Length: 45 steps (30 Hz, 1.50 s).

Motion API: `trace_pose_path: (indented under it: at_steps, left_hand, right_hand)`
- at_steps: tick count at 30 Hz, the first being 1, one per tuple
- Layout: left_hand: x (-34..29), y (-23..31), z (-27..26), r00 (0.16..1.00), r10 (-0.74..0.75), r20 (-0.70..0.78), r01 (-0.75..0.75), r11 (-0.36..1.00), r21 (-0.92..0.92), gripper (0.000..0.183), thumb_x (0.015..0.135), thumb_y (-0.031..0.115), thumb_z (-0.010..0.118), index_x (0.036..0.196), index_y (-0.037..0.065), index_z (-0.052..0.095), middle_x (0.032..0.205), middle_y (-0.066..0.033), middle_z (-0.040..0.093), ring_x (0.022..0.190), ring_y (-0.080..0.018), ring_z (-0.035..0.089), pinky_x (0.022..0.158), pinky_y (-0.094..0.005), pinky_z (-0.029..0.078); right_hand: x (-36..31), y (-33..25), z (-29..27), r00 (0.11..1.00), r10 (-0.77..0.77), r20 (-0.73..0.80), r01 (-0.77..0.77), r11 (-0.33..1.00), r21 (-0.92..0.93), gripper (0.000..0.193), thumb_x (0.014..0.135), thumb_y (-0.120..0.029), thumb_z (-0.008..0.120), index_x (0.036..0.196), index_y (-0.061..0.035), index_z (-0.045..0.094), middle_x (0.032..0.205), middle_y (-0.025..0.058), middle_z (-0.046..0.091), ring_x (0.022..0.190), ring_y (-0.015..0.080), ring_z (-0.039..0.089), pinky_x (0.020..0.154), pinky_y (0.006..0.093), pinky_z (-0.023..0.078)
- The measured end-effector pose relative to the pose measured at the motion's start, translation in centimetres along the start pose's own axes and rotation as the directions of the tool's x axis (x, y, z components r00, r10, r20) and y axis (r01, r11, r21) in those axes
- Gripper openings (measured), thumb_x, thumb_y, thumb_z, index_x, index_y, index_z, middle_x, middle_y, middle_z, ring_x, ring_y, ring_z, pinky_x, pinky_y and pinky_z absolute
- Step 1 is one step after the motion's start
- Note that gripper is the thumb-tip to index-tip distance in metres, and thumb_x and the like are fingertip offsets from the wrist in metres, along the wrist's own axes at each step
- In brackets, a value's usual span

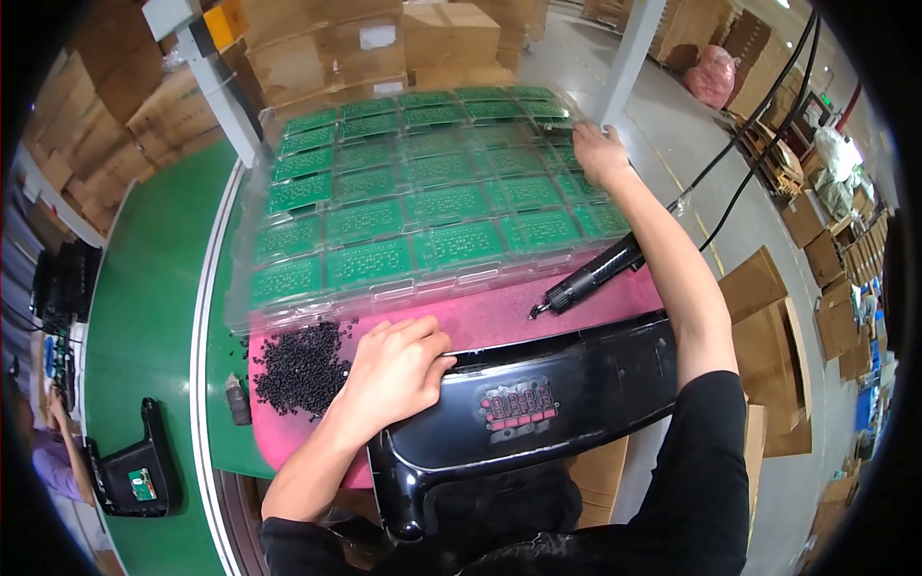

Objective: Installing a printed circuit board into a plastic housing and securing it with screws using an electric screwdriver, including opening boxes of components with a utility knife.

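My left hand [407, 369] is closed over the upper left edge of a glossy black plastic housing [595, 389], which lies across the near side of the work surface. A cut-out display area [519, 405] shows pink through its openings. My right hand [603, 156] reaches to the far right corner of a stack of clear plastic trays [370, 284]. Its fingers curl down together at the tray edge beside the green circuit boards [448, 203]; what they grip is hidden. Under my right forearm lies a black electric screwdriver [586, 280], its tip pointing left.
Black screws [303, 370] are heaped on the pink mat [480, 326] left of my left hand. Beyond a white rail [205, 317], another black housing [139, 466] lies on the green table [158, 278], near a person in purple [60, 461]. Cardboard boxes [336, 48] stand behind the trays.
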<state>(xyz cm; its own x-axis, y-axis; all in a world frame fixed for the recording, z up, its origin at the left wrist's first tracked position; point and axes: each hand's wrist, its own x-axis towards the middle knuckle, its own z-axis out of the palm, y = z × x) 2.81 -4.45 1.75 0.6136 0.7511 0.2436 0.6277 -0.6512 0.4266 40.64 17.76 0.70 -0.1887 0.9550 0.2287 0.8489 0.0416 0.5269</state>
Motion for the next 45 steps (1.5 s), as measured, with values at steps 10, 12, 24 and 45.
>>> trace_pose_path:
  at_steps: [10, 12, 24, 45]
  left_hand:
    - [0.1, 0.9, -2.4, 0.930, -0.073, -0.359, 0.046, 0.995, -0.084, 0.065, 0.064, 0.011, 0.083, 0.121, 0.001, 0.054, 0.114, -0.0178, 0.059, 0.104, -0.0350, 0.058, 0.090, -0.0407, 0.049]
    - [0.5, 1.5, -2.3, 0.908, 0.005, -0.419, -0.060, 0.991, -0.119, 0.071, 0.062, 0.007, 0.083, 0.125, 0.000, 0.052, 0.119, -0.0182, 0.058, 0.107, -0.0358, 0.057, 0.091, -0.0405, 0.049]
    - [0.0, 1.6, -2.6, 0.861, 0.415, -0.292, -0.443, 0.896, -0.032, 0.062, 0.057, 0.020, 0.084, 0.111, -0.005, 0.063, 0.098, -0.0162, 0.065, 0.088, -0.0306, 0.064, 0.077, -0.0398, 0.052]
    - [-1.0, 2.3, -0.1, 0.941, 0.039, 0.335, 0.046, 0.970, -0.240, 0.060, 0.061, 0.021, 0.083, 0.112, 0.002, 0.060, 0.105, -0.0093, 0.058, 0.080, -0.0279, 0.065, 0.065, -0.0353, 0.052]
  right_hand:
    - [-12.7, -6.1, -17.4, 0.855, -0.130, -0.503, 0.506, 0.427, 0.750, 0.024, 0.076, 0.004, 0.061, 0.100, -0.0001, 0.060, 0.104, 0.0145, 0.062, 0.102, 0.0317, 0.058, 0.091, 0.0401, 0.046]
    - [-16.1, -7.3, -20.3, 0.893, -0.207, -0.399, 0.436, 0.185, 0.881, 0.031, 0.077, 0.008, 0.060, 0.107, -0.0013, 0.062, 0.109, 0.0134, 0.063, 0.102, 0.0291, 0.062, 0.087, 0.0350, 0.050]
    - [-23.5, -6.8, -19.8, 0.959, -0.004, -0.282, 0.273, 0.260, 0.926, 0.023, 0.078, -0.003, 0.070, 0.100, -0.0005, 0.065, 0.080, 0.0086, 0.068, 0.072, 0.0175, 0.069, 0.064, 0.0261, 0.053]
    - [-27.0, -8.9, -14.2, 0.968, -0.252, 0.006, 0.023, 0.110, 0.994, 0.065, 0.064, -0.013, 0.080, 0.123, -0.0036, 0.055, 0.125, 0.0138, 0.051, 0.117, 0.0325, 0.047, 0.102, 0.0397, 0.038]
